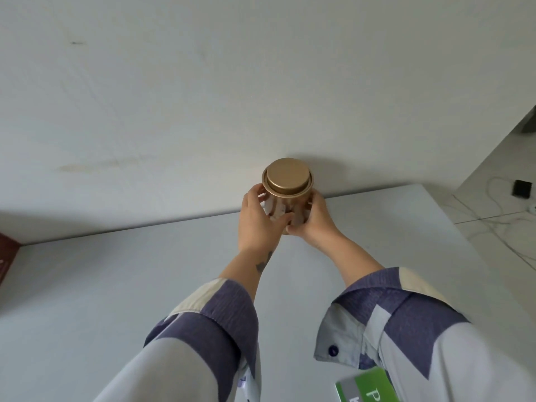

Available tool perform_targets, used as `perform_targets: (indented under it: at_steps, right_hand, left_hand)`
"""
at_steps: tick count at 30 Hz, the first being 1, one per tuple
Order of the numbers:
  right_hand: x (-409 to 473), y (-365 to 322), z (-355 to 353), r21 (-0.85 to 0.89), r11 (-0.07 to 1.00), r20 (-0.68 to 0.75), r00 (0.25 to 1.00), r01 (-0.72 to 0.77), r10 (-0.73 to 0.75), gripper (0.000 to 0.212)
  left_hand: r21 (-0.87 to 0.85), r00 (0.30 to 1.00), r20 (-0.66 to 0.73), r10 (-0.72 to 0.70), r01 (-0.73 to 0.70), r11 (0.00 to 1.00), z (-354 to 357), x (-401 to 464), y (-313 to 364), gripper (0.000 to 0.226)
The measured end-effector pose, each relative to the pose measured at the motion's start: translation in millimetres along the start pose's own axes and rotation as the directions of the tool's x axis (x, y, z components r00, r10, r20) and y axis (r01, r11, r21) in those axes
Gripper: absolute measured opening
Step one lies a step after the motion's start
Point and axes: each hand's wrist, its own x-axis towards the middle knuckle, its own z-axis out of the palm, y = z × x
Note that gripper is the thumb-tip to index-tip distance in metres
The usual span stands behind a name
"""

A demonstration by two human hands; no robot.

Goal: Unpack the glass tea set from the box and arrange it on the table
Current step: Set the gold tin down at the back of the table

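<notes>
Head view: a jar [285, 203] with a gold metal lid [287, 177] stands upright at the far edge of the counter [116, 285], close to the wall. The left hand [259, 219] and right hand [311, 220] curl round its lower body from opposite sides. The body is probably rigid, smooth and breakable; grip low on the sides, not the lid, which may lift off.

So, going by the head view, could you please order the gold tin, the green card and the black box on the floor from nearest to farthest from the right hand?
1. Gold tin, held by the right hand.
2. Green card, near the bottom edge.
3. Black box, far right on the floor.
</notes>
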Motion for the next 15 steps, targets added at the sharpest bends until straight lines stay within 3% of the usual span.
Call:
perform_targets:
  at_steps: [5, 10, 13, 15]
  right_hand:
    - [-0.2, -1.5, -4.1, -0.171, 0.983, -0.022, 0.997, 0.063, -0.067, 0.088]
    - [-5.1, -2.3, -8.5, -0.219, 0.974, 0.003, 0.998, 0.058, -0.058, 0.071]
    - [-11.5, -3.4, -4.5, -0.349, 0.936, -0.057, 0.997, 0.037, -0.06, 0.077]
    - [-20.4, -4.5, -4.4, -0.439, 0.898, -0.072, 0.997, -0.015, -0.019, 0.101]
  left_hand:
    - [0.054, 1.0, -0.03, -0.003, 0.005, 0.999, 6.4, 0.4, 5.6, 0.074]
    - [0.139, 1.0, -0.018, 0.003, 0.0, 0.99, 7.1, -1.1, 10.9, 0.075]
    - [0.222, 0.997, 0.074, -0.005, -0.012, 0.975, -0.1, 0.0, 13.8, 0.079]
    - [0.303, 0.988, 0.15, -0.037, -0.01, 0.953, -9.2, -0.8, 14.0, 0.084]
